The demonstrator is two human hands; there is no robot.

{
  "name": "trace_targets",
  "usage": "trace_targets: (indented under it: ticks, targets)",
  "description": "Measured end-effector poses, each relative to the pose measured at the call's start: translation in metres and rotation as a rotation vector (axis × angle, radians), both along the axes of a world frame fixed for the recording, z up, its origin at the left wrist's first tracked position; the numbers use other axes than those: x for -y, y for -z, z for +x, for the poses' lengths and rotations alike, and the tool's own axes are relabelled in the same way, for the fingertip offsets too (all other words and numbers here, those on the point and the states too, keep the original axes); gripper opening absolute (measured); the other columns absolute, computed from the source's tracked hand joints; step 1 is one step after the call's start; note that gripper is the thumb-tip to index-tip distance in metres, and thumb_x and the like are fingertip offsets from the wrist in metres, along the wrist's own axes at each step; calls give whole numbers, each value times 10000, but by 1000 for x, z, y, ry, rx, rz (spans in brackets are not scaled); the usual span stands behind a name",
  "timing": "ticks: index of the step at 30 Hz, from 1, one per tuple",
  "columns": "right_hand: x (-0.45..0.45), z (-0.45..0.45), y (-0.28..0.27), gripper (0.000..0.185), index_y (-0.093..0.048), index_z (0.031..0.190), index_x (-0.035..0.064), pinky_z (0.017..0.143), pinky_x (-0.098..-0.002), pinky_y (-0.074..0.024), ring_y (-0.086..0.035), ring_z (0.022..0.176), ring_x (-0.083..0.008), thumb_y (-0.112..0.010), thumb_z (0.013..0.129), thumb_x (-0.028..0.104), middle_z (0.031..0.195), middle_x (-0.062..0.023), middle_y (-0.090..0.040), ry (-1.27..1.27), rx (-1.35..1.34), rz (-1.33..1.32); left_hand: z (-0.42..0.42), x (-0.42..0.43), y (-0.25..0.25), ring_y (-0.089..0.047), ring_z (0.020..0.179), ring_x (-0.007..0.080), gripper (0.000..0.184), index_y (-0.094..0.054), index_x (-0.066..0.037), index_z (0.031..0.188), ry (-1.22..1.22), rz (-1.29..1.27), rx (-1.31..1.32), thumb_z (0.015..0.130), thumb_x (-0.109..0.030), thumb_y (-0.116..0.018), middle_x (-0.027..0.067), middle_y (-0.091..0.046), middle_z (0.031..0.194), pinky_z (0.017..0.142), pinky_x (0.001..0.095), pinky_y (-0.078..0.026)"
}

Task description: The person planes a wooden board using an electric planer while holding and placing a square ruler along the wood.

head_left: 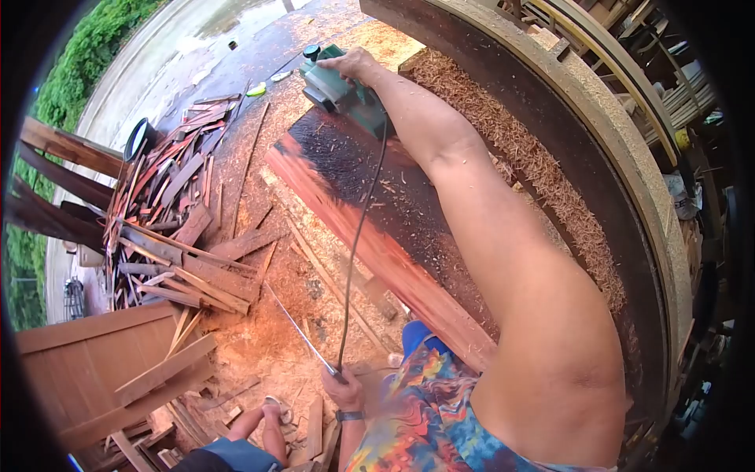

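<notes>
My right arm reaches far forward, and my right hand [354, 64] is closed round the handle of a green electric planer [340, 93]. The planer sits on the far end of a thick wooden slab [393, 228], whose top is dark and rough with a red, freshly bared strip along the near edge. Low in the view, my left hand [344, 387], with a dark band on the wrist, is closed on a long thin metal rod [300, 327]. The planer's black cord [358, 236] runs down to this same hand; whether the fingers grip it too is unclear.
Shavings [535, 165] fill the gap between the slab and a long dark beam [582, 141] at right. Scrap strips [173, 189] are heaped at left, near a black bucket [140, 140]. Another person's legs [263, 425] show at the bottom, beside a wooden panel [110, 354].
</notes>
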State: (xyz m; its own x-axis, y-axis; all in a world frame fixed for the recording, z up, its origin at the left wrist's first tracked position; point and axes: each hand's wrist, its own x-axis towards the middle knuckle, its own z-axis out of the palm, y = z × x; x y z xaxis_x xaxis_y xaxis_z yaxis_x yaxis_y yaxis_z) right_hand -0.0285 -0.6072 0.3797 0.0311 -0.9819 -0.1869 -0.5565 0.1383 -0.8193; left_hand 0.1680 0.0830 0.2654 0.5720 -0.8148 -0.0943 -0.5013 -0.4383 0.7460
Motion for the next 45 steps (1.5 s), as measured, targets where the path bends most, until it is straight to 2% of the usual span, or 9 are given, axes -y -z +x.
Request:
trace_targets:
  ticks: [3,8,12,21,25,32,34,39,45]
  targets:
    - [-21,-20,25,361,-756,858,41,416,-304,-422,-530,458,-129,-855,821,386,616,-33,-591,-20,274,-56,10,-12,-5,-571,857,388,207,-564,10,1052,-21,-9,-17,877,-61,-650,186,-587,896,758,485,-446]
    - [-187,-79,-3,301,-718,828,37,420,-314,-426,-539,449,-109,-864,820,301,592,-9,-596,71,344,-142,38,-45,-7,-518,669,247,132,-528,11,987,-61,-123,54,939,-64,-626,104,-517,766,632,393,-437]
    - [-354,-131,-12,218,-703,886,45,409,-278,-381,-489,433,-82,-836,845,213,590,17,-565,203,472,-162,70,-68,6,-573,745,302,163,-526,24,1033,-68,-61,-7,922,-70,-598,145,-553,832,687,414,-472]
    - [-796,-200,-20,294,-671,1019,15,409,-255,-380,-483,444,-82,-825,855,205,613,-6,-564,908,443,-185,115,-54,24,-571,880,232,268,-513,29,1152,277,-194,-285,902,-13,-601,95,-559,979,815,367,-500]
    - [-971,-175,-26,283,-667,983,85,427,-280,-411,-500,468,-101,-828,856,280,639,-4,-564,1403,475,-133,120,-30,36,-615,954,346,367,-520,86,1255,552,-223,-212,907,-26,-547,222,-605,1092,869,451,-525]
    - [-1163,-114,-39,264,-634,923,81,389,-354,-423,-514,440,-163,-812,876,270,633,-31,-546,2175,406,-191,20,-5,-13,-603,943,270,322,-504,52,1247,1035,-317,-242,944,-47,-545,145,-607,1050,861,398,-519]
    - [-1209,-93,-37,308,-695,1093,80,426,-376,-436,-521,474,-172,-793,900,299,636,-32,-544,2275,388,-171,-21,-7,-24,-587,888,285,236,-528,32,1159,1154,-347,-246,940,-49,-557,147,-590,990,811,409,-501]
    - [-1281,-38,-40,294,-676,1080,54,461,-392,-446,-535,505,-179,-797,895,248,649,-59,-555,2444,419,-147,-114,-40,-19,-562,822,359,251,-550,11,1094,1320,-432,-89,938,-123,-693,179,-568,908,725,477,-445]
    - [-1362,-12,-13,217,-670,1014,62,450,-370,-428,-526,500,-174,-783,903,210,659,-47,-556,2584,594,-252,-200,-100,-8,-535,776,438,221,-523,-2,1035,1468,-530,68,1007,-197,-623,218,-536,868,708,520,-421]
